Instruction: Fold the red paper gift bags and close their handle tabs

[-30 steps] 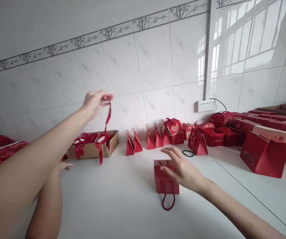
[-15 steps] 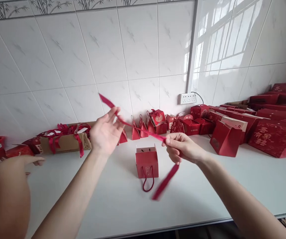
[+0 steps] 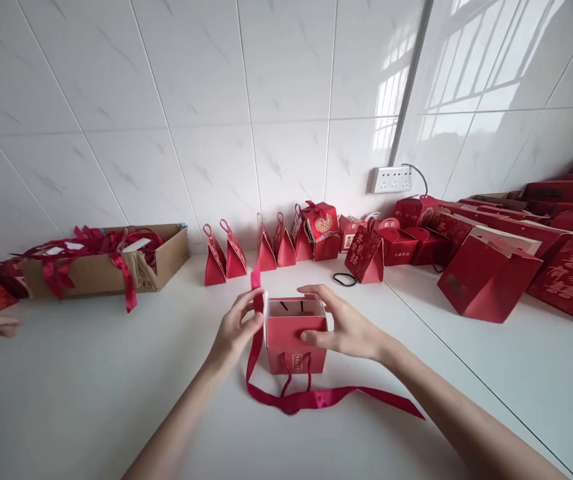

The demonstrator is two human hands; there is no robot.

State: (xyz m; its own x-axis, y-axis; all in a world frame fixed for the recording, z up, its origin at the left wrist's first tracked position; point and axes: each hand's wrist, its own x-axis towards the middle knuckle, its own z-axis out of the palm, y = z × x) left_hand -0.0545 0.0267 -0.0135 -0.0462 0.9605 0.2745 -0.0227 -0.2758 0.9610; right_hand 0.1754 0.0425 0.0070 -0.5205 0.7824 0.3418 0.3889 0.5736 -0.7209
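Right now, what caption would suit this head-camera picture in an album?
Left hand holds a red ribbon against a red box gripped by the right hand on a white counter.

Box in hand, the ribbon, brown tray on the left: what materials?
The box: thin card, it seems; matte red outside, white inside the open top, crisp folds. The ribbon: likely satin fabric; glossy highlights, lies limp and curled. The tray: probably corrugated cardboard; raw brown, dull; fluting too small to see.

Matt red card box [image 3: 295,340], satin-glossy ribbon [image 3: 316,399], glossy wall tiles [image 3: 201,93].
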